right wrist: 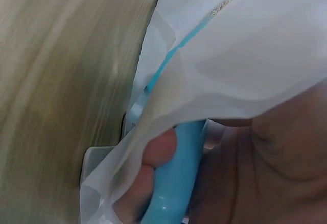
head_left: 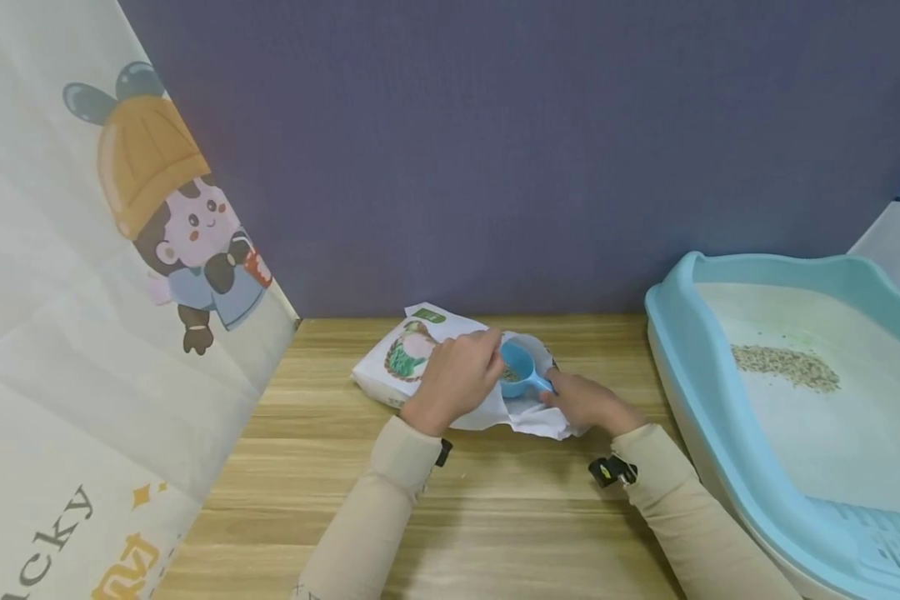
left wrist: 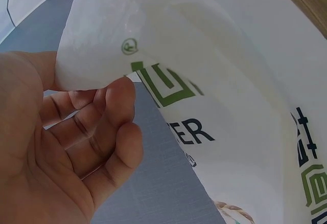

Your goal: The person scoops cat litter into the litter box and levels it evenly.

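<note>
A white printed bag (head_left: 378, 379) lies on its side on the wooden surface, its torn mouth facing right. My left hand (head_left: 456, 377) pinches the upper edge of the mouth between thumb and fingers, lifting the plastic (left wrist: 230, 55) in the left wrist view. With my right hand (head_left: 588, 402) I grip the handle (right wrist: 176, 183) of a light-blue scoop (head_left: 521, 358). The scoop's cup is in the bag's mouth, with some tan pellets showing in it. In the right wrist view, a fold of the bag hides much of the scoop.
To the right stands a large litter box (head_left: 765, 458) with a light-blue rim and white base. A small heap of tan pellets (head_left: 783, 367) lies on its floor. A dark blue-grey wall (head_left: 480, 167) rises behind the bag, and a cartoon-printed curtain (head_left: 67, 375) hangs at left.
</note>
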`<state>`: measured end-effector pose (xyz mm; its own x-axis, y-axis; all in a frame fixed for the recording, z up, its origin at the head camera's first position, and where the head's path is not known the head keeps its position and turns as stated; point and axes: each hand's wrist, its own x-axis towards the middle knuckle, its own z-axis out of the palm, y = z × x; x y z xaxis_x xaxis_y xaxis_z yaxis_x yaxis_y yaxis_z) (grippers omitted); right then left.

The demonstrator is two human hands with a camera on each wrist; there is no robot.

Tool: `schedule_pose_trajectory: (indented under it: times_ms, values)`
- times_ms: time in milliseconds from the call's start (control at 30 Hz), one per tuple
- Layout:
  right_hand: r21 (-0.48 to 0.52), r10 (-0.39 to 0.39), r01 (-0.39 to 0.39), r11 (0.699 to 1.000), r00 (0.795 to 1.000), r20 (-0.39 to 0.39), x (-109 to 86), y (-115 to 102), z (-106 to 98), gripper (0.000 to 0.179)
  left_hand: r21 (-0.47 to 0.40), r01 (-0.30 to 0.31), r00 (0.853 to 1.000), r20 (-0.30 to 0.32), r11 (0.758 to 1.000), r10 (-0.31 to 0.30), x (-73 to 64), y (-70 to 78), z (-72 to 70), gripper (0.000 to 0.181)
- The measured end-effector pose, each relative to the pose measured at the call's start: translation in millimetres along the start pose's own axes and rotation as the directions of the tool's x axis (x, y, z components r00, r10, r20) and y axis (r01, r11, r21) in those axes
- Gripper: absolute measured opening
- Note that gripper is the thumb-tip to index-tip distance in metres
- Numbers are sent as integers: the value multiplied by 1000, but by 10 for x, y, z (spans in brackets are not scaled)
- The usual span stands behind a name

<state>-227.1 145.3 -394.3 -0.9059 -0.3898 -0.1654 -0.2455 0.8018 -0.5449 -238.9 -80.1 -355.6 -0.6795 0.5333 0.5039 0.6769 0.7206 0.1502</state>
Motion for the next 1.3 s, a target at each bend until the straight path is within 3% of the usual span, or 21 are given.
schedule_pose_trajectory:
  times_ms: [533,767,967,1300]
  values:
    - [-31,25,-26,999,999,-47,9,-43,-12,20,2,-5,1000,1,1000,5,-4,3,-6,21]
    - [-43,90,-94,995,993,-73,-72,-140,-122,23,-1,-5,1000,-3,1000,5,-11,7,-11,23]
    - [-96,102,-111,989,991,-92,-166,-202,-231,17,-2,-6,1000,-9,1000,6,-23,17,-22,25]
    - [-124,142,-158,980,981,-129,-320,-290,-396,24,-4,-4,1000,-1,1000,4,-23,16,-10,24]
